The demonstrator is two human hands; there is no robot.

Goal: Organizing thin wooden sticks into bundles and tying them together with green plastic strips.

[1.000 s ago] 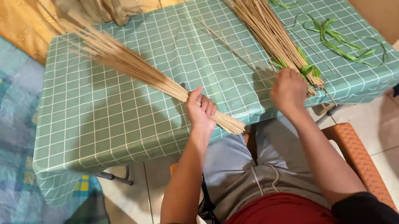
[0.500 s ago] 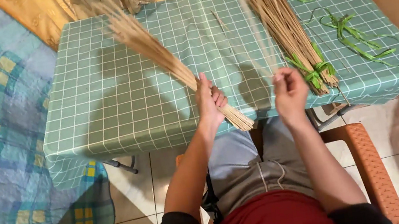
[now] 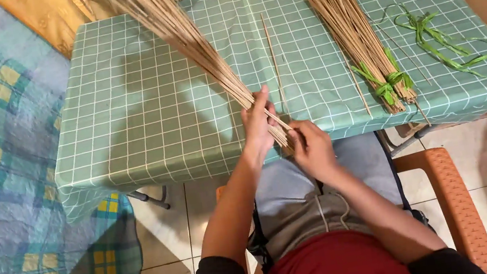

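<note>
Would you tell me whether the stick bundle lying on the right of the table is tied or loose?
Tied: green strips wrap the bundle near its lower end.

Person wearing dark red shirt, black sleeves ending above elbows, forearms showing bare. Grey shorts covering lap, pale drawstring hanging at waistband. Left hand (image 3: pixel 259 121) and right hand (image 3: pixel 312 149) wearing no gloves, rings or watch.

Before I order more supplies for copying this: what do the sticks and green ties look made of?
Sticks: thin, stiff, pale tan and matte, probably dried palm-leaf midribs or similar plant stalks. Ties: flat, curling green strips, likely fresh leaf, though plastic ribbon cannot be excluded.
</note>
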